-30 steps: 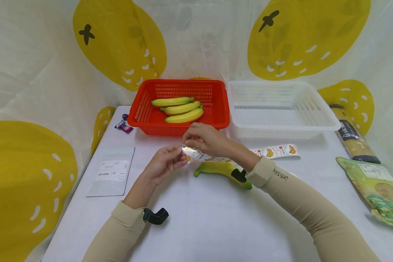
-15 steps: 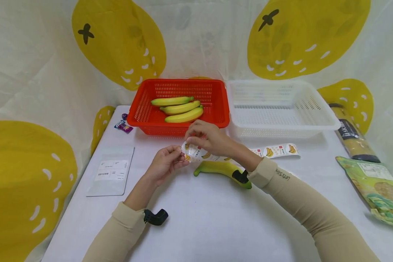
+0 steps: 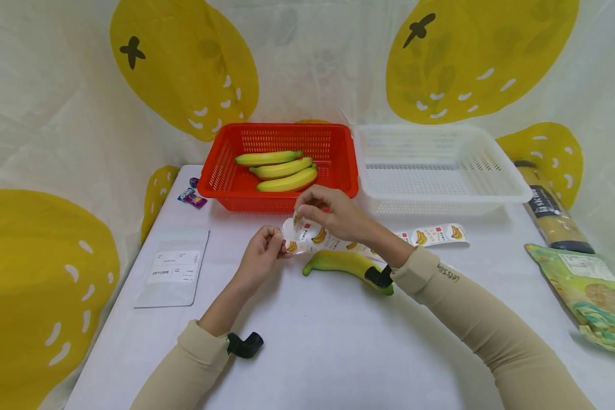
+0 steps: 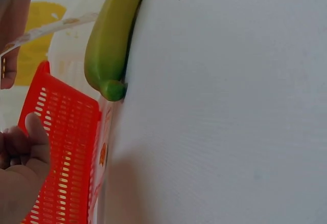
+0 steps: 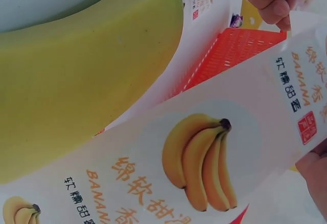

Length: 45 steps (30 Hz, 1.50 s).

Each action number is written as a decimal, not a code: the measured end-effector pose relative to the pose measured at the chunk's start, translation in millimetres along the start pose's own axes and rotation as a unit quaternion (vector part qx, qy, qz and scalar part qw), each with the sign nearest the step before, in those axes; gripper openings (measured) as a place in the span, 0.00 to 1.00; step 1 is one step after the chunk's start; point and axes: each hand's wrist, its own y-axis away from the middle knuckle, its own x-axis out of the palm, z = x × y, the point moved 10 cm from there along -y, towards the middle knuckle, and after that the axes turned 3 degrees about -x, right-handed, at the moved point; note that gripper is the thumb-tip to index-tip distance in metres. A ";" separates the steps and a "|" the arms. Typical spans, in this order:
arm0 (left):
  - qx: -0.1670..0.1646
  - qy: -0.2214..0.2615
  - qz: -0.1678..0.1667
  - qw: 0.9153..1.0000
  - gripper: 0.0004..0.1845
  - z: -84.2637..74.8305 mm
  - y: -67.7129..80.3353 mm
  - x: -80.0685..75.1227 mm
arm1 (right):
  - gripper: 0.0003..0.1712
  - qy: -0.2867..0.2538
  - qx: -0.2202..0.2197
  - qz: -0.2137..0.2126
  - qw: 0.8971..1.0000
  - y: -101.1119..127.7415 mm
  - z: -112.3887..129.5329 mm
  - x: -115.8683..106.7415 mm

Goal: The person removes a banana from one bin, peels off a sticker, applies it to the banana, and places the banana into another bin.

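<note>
My left hand (image 3: 261, 250) pinches the end of a banana-label sticker strip (image 3: 316, 234) between thumb and fingers. Just right of it, my right hand (image 3: 340, 213) pinches a sticker (image 3: 297, 218) that is lifted at the strip's end, with a pale bare patch of backing beside it. Whether the sticker is fully off the backing, I cannot tell. Under the strip, a greenish-yellow banana (image 3: 338, 262) lies on the white table. Large in the right wrist view, the strip (image 5: 199, 162) shows banana pictures and lettering. In the left wrist view, the banana's green tip (image 4: 110, 75) is near.
A red basket (image 3: 282, 204) holding 3 bananas stands behind my hands, with a white basket (image 3: 446, 205) to its right. At left lie a labelled pouch (image 3: 171, 270) and small purple wrapped sweets (image 3: 192, 197). At right lie a dark-labelled pack (image 3: 550, 208) and a green bag (image 3: 586, 299).
My right hand has moved slightly right and up, lifting the sticker away from the strip's end. A bare backing patch now shows. My left hand still holds the end.
</note>
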 end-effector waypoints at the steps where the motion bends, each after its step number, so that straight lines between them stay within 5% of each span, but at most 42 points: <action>1: 0.008 -0.010 -0.008 1.000 0.02 -1.3 0.6 -0.5 | 0.05 -0.004 0.001 -0.004 1.000 -0.1 -0.2 -1.0; 12: 0.013 -0.062 -0.049 0.997 0.03 0.1 6.2 -7.1 | 0.06 -0.035 0.013 -0.033 0.999 0.8 -2.7 -8.3; 20: -0.037 0.017 -0.066 0.997 0.05 11.6 13.9 -16.8 | 0.06 -0.035 0.015 -0.038 0.999 6.9 -6.5 -15.3; 34: -0.135 0.122 -0.202 0.962 0.07 50.7 23.1 -82.4 | 0.08 -0.013 0.054 -0.054 0.997 25.0 -23.6 -39.1; 45: -0.138 0.111 -0.223 0.959 0.04 56.9 24.8 -90.8 | 0.08 -0.010 0.077 -0.044 0.996 37.1 -32.7 -41.5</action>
